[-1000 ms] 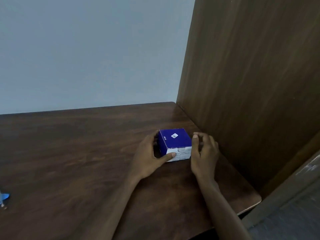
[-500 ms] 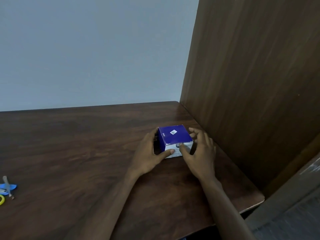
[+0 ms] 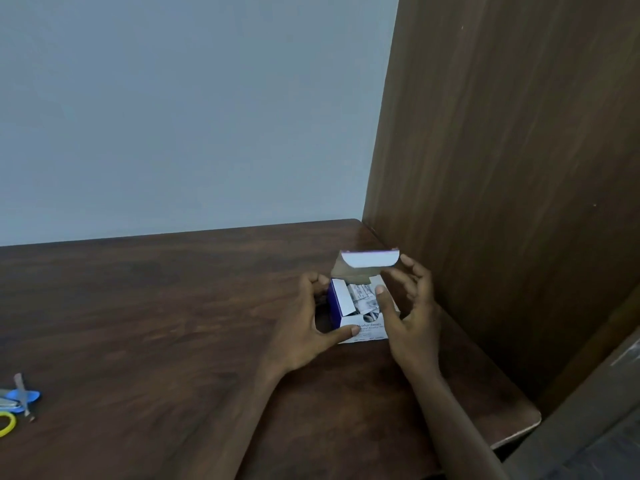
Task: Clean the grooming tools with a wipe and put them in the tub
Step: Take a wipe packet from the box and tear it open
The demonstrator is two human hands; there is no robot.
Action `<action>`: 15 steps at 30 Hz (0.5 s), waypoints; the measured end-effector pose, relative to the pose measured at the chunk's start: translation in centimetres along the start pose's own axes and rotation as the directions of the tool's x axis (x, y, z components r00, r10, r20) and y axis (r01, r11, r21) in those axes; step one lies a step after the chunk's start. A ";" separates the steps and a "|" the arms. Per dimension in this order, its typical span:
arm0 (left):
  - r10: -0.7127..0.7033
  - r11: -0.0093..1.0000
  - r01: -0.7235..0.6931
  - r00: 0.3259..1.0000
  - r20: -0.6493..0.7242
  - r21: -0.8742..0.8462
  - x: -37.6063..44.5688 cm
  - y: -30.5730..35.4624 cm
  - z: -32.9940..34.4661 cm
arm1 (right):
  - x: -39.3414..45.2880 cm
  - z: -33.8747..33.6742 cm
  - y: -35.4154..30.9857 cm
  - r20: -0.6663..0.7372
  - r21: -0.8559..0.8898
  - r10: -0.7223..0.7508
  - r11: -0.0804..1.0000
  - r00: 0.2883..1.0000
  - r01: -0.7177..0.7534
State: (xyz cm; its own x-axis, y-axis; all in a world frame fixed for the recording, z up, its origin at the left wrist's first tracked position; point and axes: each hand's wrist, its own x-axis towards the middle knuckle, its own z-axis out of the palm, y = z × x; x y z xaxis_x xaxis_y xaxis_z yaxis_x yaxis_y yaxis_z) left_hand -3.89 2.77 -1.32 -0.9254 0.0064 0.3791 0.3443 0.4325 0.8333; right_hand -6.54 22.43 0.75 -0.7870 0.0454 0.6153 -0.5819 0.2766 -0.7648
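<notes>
— Near the table's right corner, where is the alcohol swab box sitting?
— Between both hands. The left hand is gripping its side, thumb on the front; the right hand, fingers spread, is touching the raised lid flap.
— And the tools?
— Far left, the grooming tools are lying.

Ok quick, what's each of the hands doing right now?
Left hand: grips the small blue and white cardboard wipe box by its side.
Right hand: fingers loosely curled over the open box, holding nothing that shows.
</notes>
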 end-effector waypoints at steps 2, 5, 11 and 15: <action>0.039 0.999 -0.039 0.999 0.028 0.006 -0.1 0.4 -0.1 | -0.3 0.1 0.1 0.074 0.029 0.019 0.999 0.997 -0.022; 0.033 0.999 -0.034 0.998 0.045 0.041 -0.2 0.7 -0.4 | -0.6 0.0 0.8 0.105 -0.080 0.026 0.997 0.994 -0.018; -0.038 0.973 0.024 0.998 0.059 0.228 -0.4 0.2 -0.4 | -0.6 -0.1 1.5 0.089 -0.250 0.034 0.968 0.996 -0.010; -0.012 0.961 -0.006 0.998 0.065 0.278 -0.4 0.3 -0.5 | 0.3 0.1 1.7 0.097 -0.315 0.131 0.944 0.987 -0.095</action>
State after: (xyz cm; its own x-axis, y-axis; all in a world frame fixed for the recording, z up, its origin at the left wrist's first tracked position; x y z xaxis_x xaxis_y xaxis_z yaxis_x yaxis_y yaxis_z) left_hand -3.32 2.43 -1.04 -0.9378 0.0595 0.3420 0.2925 0.6660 0.6862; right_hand -7.79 22.77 -0.35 -0.8727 -0.0117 0.4880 -0.4103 0.5592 -0.7204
